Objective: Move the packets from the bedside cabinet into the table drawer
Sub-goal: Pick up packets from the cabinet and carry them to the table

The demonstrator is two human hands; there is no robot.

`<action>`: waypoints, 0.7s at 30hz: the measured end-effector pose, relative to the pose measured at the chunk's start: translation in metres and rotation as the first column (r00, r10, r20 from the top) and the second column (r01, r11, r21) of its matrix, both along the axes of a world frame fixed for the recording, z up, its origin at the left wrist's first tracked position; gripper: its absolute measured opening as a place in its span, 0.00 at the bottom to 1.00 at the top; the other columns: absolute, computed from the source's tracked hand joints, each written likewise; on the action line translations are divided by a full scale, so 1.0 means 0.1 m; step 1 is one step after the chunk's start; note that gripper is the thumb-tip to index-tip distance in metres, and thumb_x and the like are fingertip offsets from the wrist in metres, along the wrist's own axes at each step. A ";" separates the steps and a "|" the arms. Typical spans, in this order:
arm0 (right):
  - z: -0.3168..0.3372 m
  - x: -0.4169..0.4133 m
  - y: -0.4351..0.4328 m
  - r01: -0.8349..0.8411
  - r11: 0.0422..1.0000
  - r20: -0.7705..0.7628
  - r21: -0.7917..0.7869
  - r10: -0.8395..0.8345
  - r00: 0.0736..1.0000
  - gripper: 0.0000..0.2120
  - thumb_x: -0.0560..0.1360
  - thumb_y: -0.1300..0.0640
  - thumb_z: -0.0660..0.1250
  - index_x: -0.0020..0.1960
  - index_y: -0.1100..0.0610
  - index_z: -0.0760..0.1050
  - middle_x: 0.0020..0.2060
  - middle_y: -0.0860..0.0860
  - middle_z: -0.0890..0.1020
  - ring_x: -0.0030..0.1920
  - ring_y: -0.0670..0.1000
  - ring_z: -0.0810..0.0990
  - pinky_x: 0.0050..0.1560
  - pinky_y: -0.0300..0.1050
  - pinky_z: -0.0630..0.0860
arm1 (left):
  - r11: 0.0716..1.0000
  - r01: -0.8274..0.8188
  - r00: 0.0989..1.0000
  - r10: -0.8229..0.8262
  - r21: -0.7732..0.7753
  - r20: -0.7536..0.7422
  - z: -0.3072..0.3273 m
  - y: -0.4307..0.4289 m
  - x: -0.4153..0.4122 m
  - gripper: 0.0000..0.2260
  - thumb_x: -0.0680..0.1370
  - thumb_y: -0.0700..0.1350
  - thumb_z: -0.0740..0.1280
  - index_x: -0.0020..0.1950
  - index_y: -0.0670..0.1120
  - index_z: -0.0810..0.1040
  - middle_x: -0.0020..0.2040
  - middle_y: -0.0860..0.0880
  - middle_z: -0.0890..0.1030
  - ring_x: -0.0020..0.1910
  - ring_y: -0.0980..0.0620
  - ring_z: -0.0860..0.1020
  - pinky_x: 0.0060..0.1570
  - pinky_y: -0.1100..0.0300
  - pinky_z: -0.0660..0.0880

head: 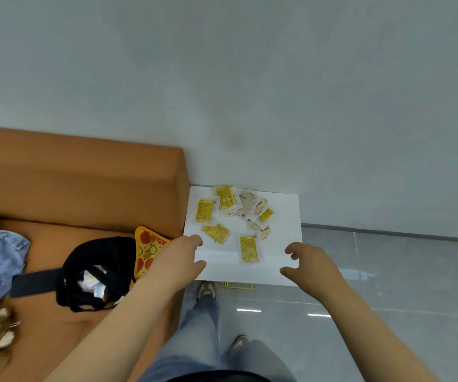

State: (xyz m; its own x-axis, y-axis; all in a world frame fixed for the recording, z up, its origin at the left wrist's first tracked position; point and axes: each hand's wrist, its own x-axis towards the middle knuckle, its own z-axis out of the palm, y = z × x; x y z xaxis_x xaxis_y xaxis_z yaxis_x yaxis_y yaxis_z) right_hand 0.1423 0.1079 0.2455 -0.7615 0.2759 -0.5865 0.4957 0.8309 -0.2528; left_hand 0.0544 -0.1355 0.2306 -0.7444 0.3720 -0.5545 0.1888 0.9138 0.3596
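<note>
Find packets [230,216] scattered mid-frame on the white bedside cabinet [283,213]. Note left hand [178,260] and right hand [313,266] hovering at its near edge, fingers loosely spread, holding nothing. Expect light, thin, probably slippery handling; pinch an edge or scoop together.

We wear loose light-blue jeans [194,332], grey-and-cream trainers [206,289] and a dark top [217,376]; our left hand [181,260], right hand [313,267] and forearms [128,321] are bare.
</note>
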 end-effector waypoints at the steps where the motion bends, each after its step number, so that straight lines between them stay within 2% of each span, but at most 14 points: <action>1: -0.06 -0.08 0.00 0.015 1.000 0.012 -0.002 -0.015 1.000 0.22 0.74 0.49 0.68 0.67 0.52 0.69 0.60 0.50 0.77 0.58 0.49 0.75 0.52 0.40 0.71 | 1.000 0.012 1.000 -0.012 -0.017 0.005 -0.06 0.01 -0.10 0.21 0.77 0.50 0.65 0.69 0.48 0.68 0.64 0.48 0.75 0.61 0.49 0.75 0.58 0.57 0.74; 8: -0.56 -0.53 0.05 0.103 0.994 0.072 -0.034 -0.100 0.992 0.28 0.73 0.47 0.69 0.69 0.53 0.66 0.64 0.51 0.74 0.62 0.51 0.75 0.57 0.43 0.72 | 0.989 0.085 0.996 -0.081 -0.118 0.031 -0.54 0.16 -0.64 0.22 0.77 0.52 0.65 0.67 0.44 0.68 0.63 0.44 0.74 0.59 0.45 0.74 0.56 0.53 0.75; 14: -1.10 -0.85 0.18 0.112 0.993 0.124 -0.047 -0.106 0.987 0.28 0.74 0.47 0.69 0.70 0.55 0.65 0.64 0.54 0.74 0.62 0.53 0.75 0.57 0.43 0.72 | 0.983 0.079 0.996 -0.072 -0.167 0.044 -1.10 0.32 -0.96 0.23 0.74 0.57 0.68 0.61 0.45 0.69 0.57 0.46 0.75 0.54 0.47 0.74 0.51 0.55 0.75; 18: -1.55 -1.00 0.26 0.105 0.994 0.155 -0.043 -0.097 0.983 0.28 0.73 0.47 0.69 0.68 0.56 0.66 0.62 0.55 0.74 0.61 0.54 0.75 0.57 0.45 0.72 | 0.975 0.071 0.996 -0.059 -0.210 0.067 -1.50 0.44 -1.08 0.27 0.73 0.58 0.68 0.64 0.45 0.67 0.59 0.45 0.73 0.57 0.46 0.73 0.53 0.56 0.73; 21: -1.78 -1.05 0.28 0.113 0.993 0.147 -0.041 -0.106 0.983 0.31 0.72 0.45 0.70 0.69 0.56 0.65 0.62 0.55 0.72 0.61 0.55 0.75 0.57 0.46 0.73 | 0.967 0.091 0.994 -0.076 -0.240 0.072 -1.71 0.49 -1.11 0.34 0.71 0.61 0.69 0.70 0.44 0.63 0.65 0.44 0.69 0.62 0.45 0.71 0.58 0.54 0.72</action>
State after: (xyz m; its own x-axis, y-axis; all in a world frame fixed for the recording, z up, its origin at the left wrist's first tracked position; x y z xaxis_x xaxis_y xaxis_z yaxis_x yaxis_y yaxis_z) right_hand 0.0371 0.1363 0.0675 -0.6342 0.3215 -0.7031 0.6176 0.7578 -0.2106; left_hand -0.0570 -0.0865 0.0593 -0.6777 0.2800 -0.6799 0.2523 0.9571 0.1426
